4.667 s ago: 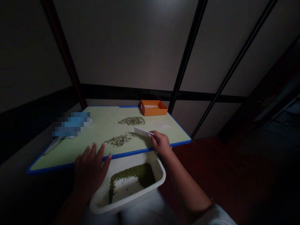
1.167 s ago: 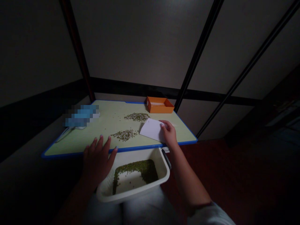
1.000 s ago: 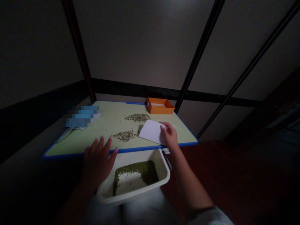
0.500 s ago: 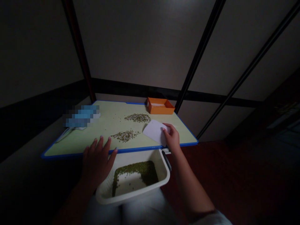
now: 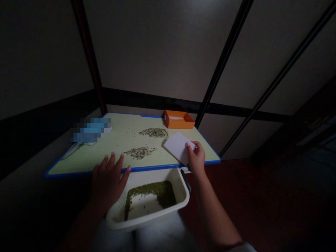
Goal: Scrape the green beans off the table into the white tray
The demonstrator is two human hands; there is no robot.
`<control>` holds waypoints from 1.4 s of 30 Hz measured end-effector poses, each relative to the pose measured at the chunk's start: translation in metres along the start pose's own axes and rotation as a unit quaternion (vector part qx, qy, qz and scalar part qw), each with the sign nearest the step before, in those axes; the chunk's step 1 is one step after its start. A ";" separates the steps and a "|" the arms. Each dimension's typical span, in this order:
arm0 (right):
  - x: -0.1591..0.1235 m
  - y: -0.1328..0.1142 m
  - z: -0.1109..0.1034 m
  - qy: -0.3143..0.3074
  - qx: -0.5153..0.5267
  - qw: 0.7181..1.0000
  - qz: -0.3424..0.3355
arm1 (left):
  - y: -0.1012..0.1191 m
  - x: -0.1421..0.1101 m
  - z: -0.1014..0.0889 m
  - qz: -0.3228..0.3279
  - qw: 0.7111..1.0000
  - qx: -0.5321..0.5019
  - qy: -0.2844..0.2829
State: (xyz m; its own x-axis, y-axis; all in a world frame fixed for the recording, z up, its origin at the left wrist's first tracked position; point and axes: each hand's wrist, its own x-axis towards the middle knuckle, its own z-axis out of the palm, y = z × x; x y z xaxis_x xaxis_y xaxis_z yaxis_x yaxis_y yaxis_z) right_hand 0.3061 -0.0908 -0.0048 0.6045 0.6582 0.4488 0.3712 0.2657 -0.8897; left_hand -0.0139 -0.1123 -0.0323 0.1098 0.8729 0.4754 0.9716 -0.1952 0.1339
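From afar I pinch the card (image 5: 177,147) in the right hand (image 5: 196,158) at the table's (image 5: 119,127) four o'clock, likely freeing its far edge, the left hand (image 5: 108,178) splayed wide, gripping nothing, at seven.

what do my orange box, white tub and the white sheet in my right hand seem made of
Orange box: probably matte cardboard, given its flat, thin walls; plastic is possible. White tub: likely smooth plastic, from its rounded rim corners. White sheet: smooth, matte and flat, perhaps stiff card or plastic.

Left hand (image 5: 108,180) splayed, right hand (image 5: 196,157) curled
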 end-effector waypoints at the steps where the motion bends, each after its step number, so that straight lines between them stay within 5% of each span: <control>1: -0.003 -0.002 0.004 -0.009 -0.003 1.000 0.000 | 0.000 0.000 0.000 0.001 1.000 0.001 -0.001; 8: -0.007 -0.007 0.028 -0.056 -0.005 0.998 -0.001 | 0.000 0.000 -0.001 -0.003 1.000 0.008 -0.003; 26: -0.010 -0.003 0.032 -0.095 -0.017 0.995 -0.014 | 0.002 0.000 -0.004 -0.003 1.000 0.004 -0.009; 42: 0.017 0.001 0.004 0.046 -0.116 0.992 -0.020 | 0.001 0.000 -0.001 -0.006 1.000 -0.013 -0.006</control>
State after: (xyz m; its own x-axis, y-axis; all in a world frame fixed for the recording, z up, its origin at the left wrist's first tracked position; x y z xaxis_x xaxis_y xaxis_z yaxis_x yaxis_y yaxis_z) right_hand 0.3133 -0.0766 0.0016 0.6442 0.5803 0.4982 0.5413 0.1142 -0.8330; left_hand -0.0136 -0.1129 -0.0317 0.1010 0.8804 0.4633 0.9669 -0.1966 0.1629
